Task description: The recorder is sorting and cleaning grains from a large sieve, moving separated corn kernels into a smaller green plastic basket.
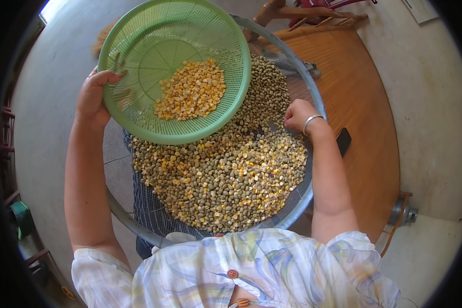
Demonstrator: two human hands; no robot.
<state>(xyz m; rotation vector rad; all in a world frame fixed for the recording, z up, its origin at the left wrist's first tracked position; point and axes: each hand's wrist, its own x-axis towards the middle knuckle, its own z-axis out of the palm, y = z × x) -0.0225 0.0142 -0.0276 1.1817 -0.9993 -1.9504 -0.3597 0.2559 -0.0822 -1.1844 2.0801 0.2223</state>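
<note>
My left hand (93, 97) grips the rim of a green plastic colander (138, 56), thumb over the edge, and holds it tilted above the far left of a big round mesh sieve (295, 59). Yellow and pale corn kernels (192, 92) lie in a heap inside the colander. Spread over the sieve are greyish-green beans (264, 82), mixed with more yellow and white kernels (256, 164) in the nearer part. My right hand (299, 116), with a bangle on its wrist, is at the right side of the beans. Its fingers are curled together; anything in them is hidden.
A wooden table (364, 102) stands on the right, partly under the sieve. Beside my right forearm lies a dark phone (343, 141). Wooden legs (308, 14) show beyond the sieve, and a metal cylinder (404, 213) is at the table's near right edge.
</note>
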